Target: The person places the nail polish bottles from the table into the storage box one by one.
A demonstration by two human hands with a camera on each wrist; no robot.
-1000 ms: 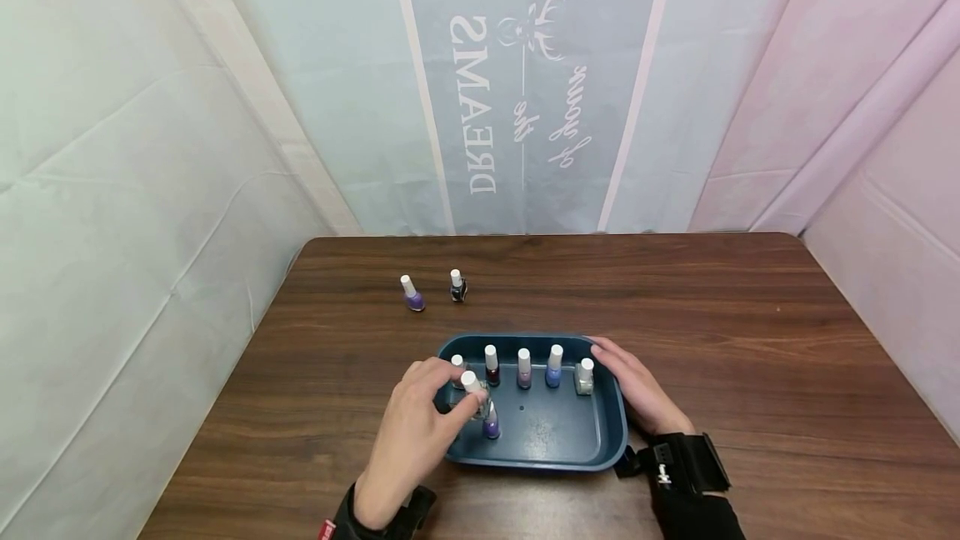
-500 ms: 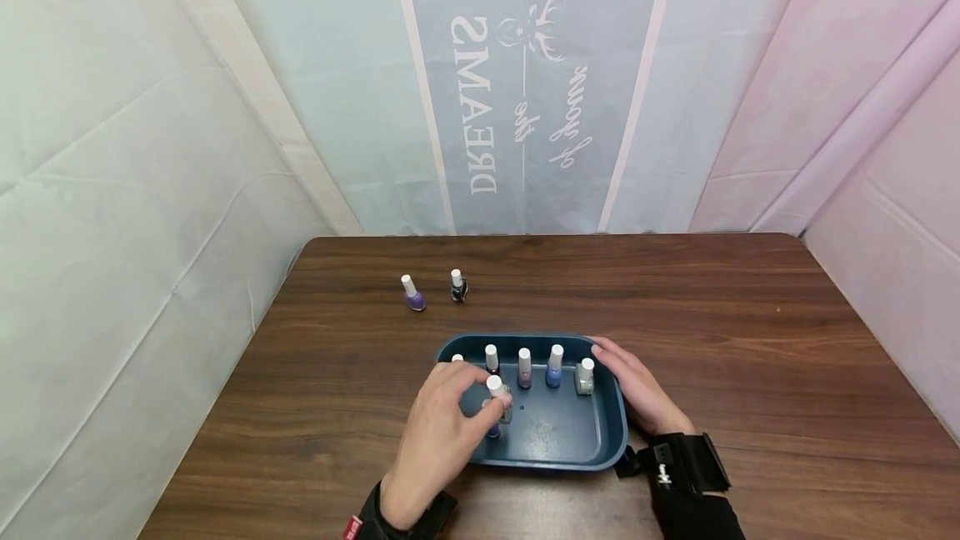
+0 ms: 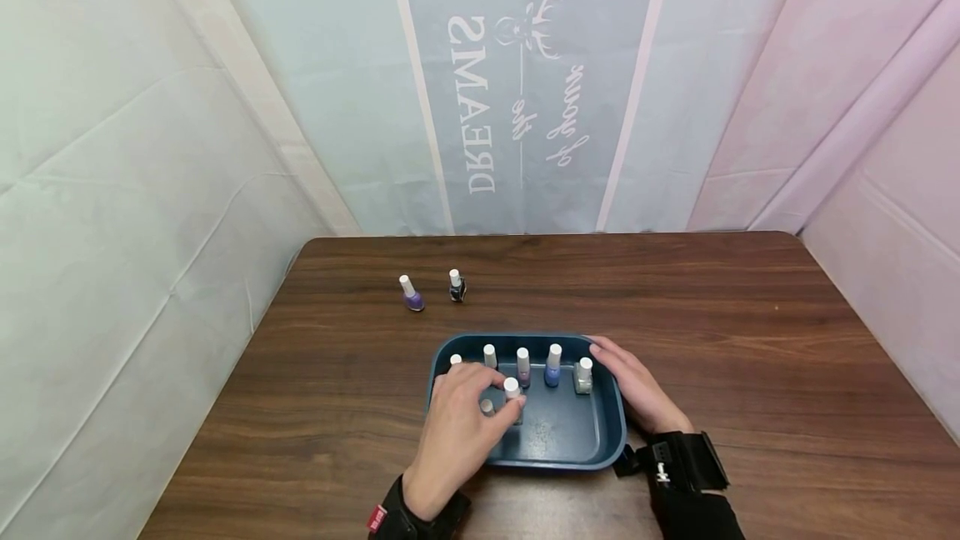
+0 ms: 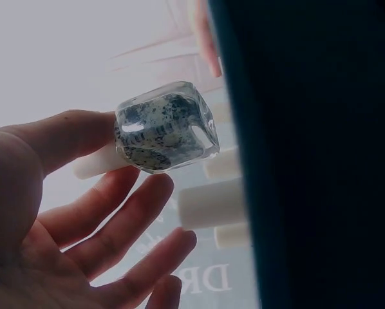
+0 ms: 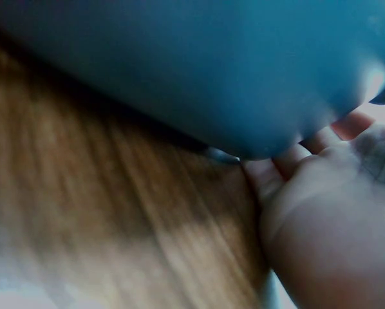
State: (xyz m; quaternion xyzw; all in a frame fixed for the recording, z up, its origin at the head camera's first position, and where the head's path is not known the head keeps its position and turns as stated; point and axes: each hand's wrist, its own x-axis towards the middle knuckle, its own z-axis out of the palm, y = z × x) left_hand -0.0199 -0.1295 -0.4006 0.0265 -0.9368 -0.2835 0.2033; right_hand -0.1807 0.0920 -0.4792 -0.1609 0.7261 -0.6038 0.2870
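My left hand (image 3: 467, 427) pinches a nail polish bottle (image 3: 512, 390) between thumb and fingers, over the left half of a dark blue tray (image 3: 558, 440). In the left wrist view this bottle (image 4: 170, 129) is clear glass with dark speckles and a white cap. Beneath the hand, a second white cap (image 3: 487, 407) shows; its bottle is mostly covered. Along the tray's far side stands a row of several polish bottles, among them a blue one (image 3: 552, 367) and a pale one (image 3: 583, 377). My right hand (image 3: 637, 386) rests at the tray's right end, fingers extended along the rim.
Beyond the tray on the brown wooden table (image 3: 712, 315), a purple polish bottle (image 3: 412, 296) and a black one (image 3: 457, 286) stand at the back left. Pale printed cloth (image 3: 517, 107) hangs behind the table's far edge.
My left hand has carried the clear speckled nail polish bottle rightward over the tray, covering more of the bottles at the left. The right hand stays at the rim.
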